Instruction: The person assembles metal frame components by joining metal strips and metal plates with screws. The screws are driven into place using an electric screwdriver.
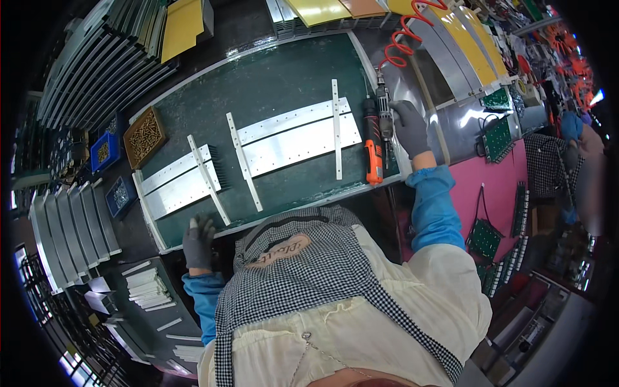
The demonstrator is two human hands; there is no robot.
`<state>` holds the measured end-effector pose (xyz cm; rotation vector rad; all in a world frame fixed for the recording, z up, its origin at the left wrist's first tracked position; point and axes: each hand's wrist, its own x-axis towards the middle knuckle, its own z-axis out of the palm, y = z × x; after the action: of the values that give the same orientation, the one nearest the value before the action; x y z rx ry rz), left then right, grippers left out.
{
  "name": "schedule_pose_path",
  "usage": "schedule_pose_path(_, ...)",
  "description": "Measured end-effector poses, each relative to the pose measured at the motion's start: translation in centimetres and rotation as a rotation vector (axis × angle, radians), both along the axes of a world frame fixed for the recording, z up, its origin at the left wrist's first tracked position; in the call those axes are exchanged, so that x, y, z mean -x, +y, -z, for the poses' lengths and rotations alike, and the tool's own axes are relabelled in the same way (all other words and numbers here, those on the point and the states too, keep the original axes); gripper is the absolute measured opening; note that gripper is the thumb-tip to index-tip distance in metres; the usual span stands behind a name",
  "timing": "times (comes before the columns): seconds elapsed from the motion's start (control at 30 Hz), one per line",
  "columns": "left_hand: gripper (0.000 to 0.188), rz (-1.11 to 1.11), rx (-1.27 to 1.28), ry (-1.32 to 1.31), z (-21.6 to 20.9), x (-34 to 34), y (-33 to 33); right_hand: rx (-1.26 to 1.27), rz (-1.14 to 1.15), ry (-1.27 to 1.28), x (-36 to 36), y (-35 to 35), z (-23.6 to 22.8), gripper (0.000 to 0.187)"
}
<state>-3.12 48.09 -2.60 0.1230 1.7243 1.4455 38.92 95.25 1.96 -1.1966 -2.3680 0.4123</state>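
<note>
- Bending beside the metal driver (385, 116), the gloved right hand (411, 129) was at the right edge of the green mat (290, 71); I could not tell whether its fingers gripped the tool.
- The gloved left hand (198, 244), fingers loosely spread, was at the mat's front-left edge, seemingly holding nothing.
- The driver, lying along the mat's right edge, looked rigid, smooth and fairly heavy; its barrel seemed the best hold, below the red coiled hose (393, 59).
- At the mat's left edge, a brown tray (161, 127) held brass-coloured screws (144, 138); beyond it, a blue bin (118, 149) held similarly coloured parts, and a dark blue bin (133, 193) silvery ones.
</note>
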Motion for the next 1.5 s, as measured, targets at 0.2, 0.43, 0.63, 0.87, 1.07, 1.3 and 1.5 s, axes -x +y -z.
schedule_pose_path(0.2,0.046,-0.235,0.038,-0.103,-2.5,-3.5,2.0,0.275,0.34,-0.242,3.8,4.0,2.6,0.06)
schedule_pose_path(0.43,0.04,-0.246,0.073,-0.014,-1.5,-6.4,3.1,0.448,0.26,-0.101,2.3,6.7,4.9,0.053)
schedule_pose_path(0.63,0.043,-0.356,0.1,0.028,-3.8,-4.9,0.7,0.457,0.078,-0.114,-0.8,13.3,6.4,0.057)
schedule_pose_path(0.87,0.038,-0.495,0.008,0.347,-8.3,5.7,-2.5,-0.248,-0.247,-0.445,4.2,5.9,1.6,0.071)
schedule_pose_path(1.07,0.051,-0.18,0.08,0.69,-10.6,18.7,5.1,-0.263,-0.476,-0.525,3.0,-1.2,2.8,0.053)
schedule_pose_path(1.3,0.094,0.489,0.818,0.941,-3.8,29.5,17.1,-0.243,-0.49,-0.69,2.8,-3.9,1.2,0.043)
schedule_pose_path(1.5,0.103,0.586,1.042,0.891,-3.4,30.6,21.7,-0.244,-0.531,-0.685,3.4,-4.6,1.9,0.045)
